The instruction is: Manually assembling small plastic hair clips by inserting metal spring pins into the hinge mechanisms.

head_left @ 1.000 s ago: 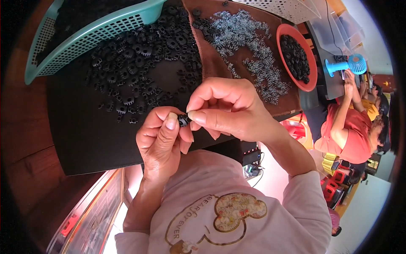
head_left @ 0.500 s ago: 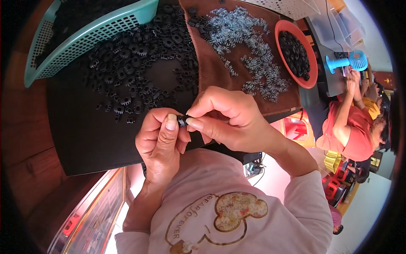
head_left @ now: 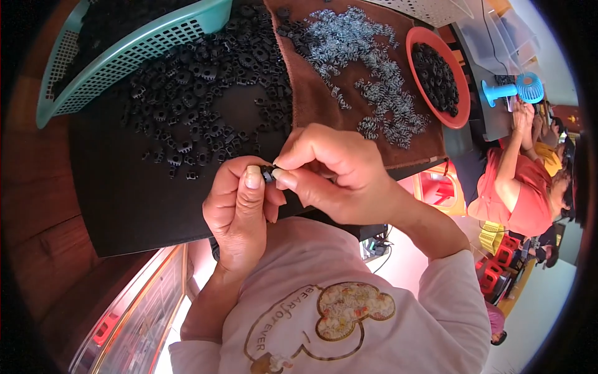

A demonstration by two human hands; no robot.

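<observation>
Between my two hands, over the table's near edge, is a small black plastic hair claw clip [head_left: 268, 174]. My left hand [head_left: 237, 209] is closed on it, the thumb on its left end. The thumb and index finger of my right hand [head_left: 339, 174] pinch its right end, partly covering it. Beyond my hands a spread of loose black toothed clip pieces [head_left: 187, 112] lies on the black tabletop [head_left: 137, 212]. Small metal springs [head_left: 349, 37] are heaped on a brown cloth [head_left: 311, 100] to the right of these pieces.
A green perforated basket [head_left: 143, 56] with black pieces stands at far left. An orange-red bowl [head_left: 458, 112] of black clips is on the right, near a white perforated basket [head_left: 430, 9]. Farther right are a blue fan [head_left: 529, 88] and a person in a red shirt [head_left: 514, 193].
Both hands stay at nearly the same place, still pinching the clip. The clip has turned slightly between the fingertips, and my left hand has shifted a little.
</observation>
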